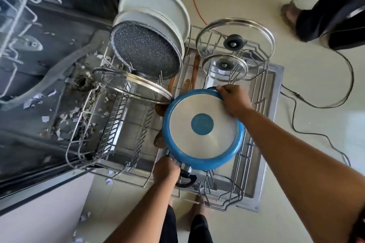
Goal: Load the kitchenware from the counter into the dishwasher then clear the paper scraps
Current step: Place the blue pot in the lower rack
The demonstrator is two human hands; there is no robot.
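- Pan first: we hold the blue frying pan with its base turned up towards us, over the middle of the pulled-out dishwasher rack. We cannot tell whether it touches the wires.
- Our left grip grasps the black handle close to the pan body.
- Our right grip pinches the far rim.
- A speckled pan and white plates stand on edge at the rack's far left, and two glass lids stand at the far right.
- Paper scraps lie strewn over the dark dishwasher floor, left of the rack.
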